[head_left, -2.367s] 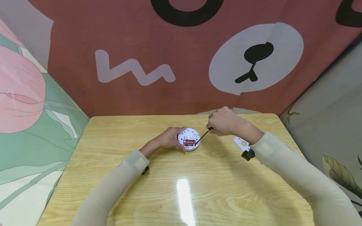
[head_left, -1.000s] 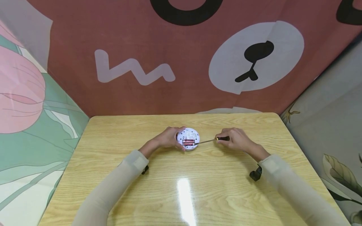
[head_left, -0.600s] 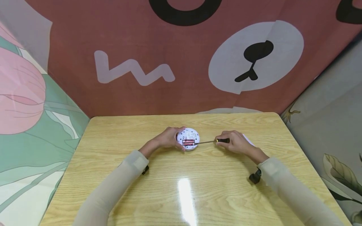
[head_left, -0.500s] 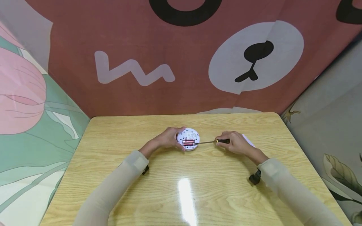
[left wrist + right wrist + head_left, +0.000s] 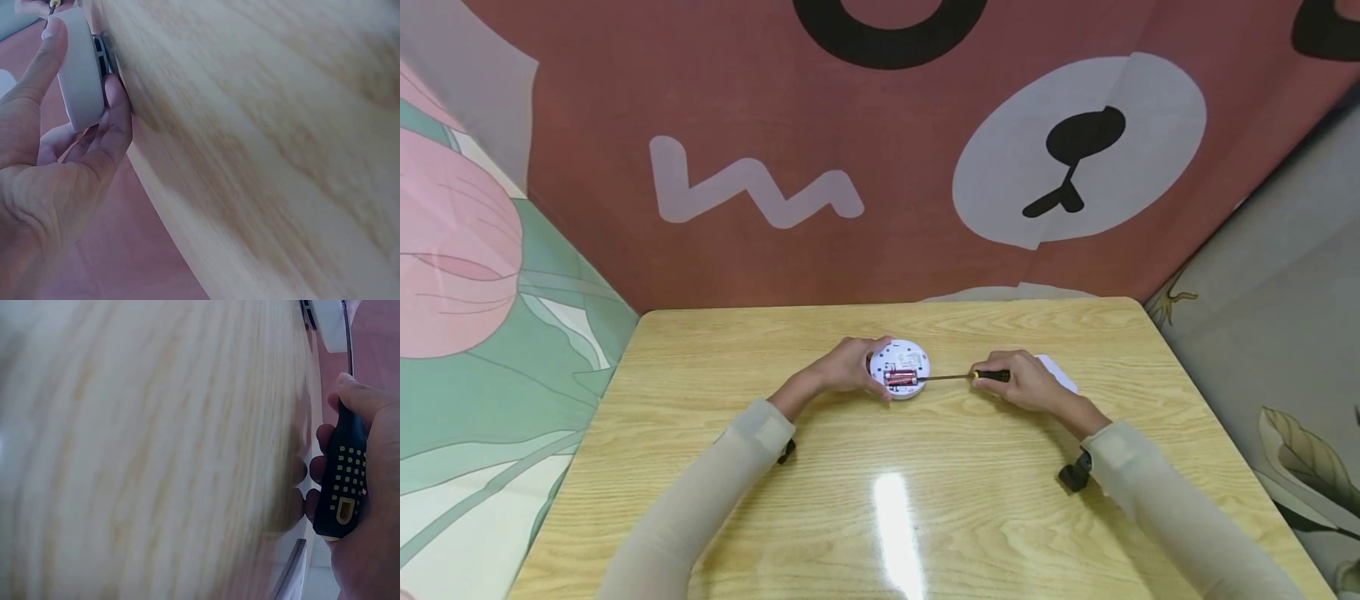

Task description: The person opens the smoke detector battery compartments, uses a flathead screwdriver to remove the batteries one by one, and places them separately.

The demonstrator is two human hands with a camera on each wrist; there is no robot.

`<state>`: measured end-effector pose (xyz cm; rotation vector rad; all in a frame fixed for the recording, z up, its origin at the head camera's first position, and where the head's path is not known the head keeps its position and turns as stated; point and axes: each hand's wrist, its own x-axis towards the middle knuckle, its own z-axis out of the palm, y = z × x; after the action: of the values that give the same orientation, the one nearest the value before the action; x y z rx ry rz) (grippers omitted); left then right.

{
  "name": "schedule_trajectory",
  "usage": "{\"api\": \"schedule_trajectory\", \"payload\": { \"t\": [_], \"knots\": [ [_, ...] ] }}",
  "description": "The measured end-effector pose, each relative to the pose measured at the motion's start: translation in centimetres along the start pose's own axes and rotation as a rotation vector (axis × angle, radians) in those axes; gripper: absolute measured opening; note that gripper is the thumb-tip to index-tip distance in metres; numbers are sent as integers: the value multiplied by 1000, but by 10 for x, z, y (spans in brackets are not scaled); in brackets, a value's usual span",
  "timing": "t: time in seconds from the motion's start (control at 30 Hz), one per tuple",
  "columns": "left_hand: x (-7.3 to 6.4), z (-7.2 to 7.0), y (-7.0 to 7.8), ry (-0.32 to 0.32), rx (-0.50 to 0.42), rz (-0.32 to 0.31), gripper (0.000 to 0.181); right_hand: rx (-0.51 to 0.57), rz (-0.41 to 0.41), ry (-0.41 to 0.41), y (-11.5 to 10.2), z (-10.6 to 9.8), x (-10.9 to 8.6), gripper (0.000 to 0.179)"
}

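Two sets of fingers (image 5: pixel 119 119) are busy: those of the left hand (image 5: pixel 850 368) grip the rim of a round white device (image 5: pixel 913 360), seemingly to steady it, while those of the right hand (image 5: pixel 1028 382) curl around a screwdriver (image 5: pixel 992 375). Its shaft lies low and almost sideways, likely to get the tip in at the right end of the red batteries (image 5: pixel 900 378); contact is too small to confirm. The device sits face up near the far side of the table (image 5: pixel 812 517), a white piece (image 5: pixel 1056 375) partly hidden behind the right hand.
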<state>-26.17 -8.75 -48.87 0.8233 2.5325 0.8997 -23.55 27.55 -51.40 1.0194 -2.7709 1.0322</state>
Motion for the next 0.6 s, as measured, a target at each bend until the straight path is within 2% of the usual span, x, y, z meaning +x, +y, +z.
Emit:
{"api": "schedule_trajectory", "payload": {
  "t": [0.6],
  "knots": [
    [-1,0,0,9,-2,3,113,20,13,23,3,2,-1,25]
  ]
}}
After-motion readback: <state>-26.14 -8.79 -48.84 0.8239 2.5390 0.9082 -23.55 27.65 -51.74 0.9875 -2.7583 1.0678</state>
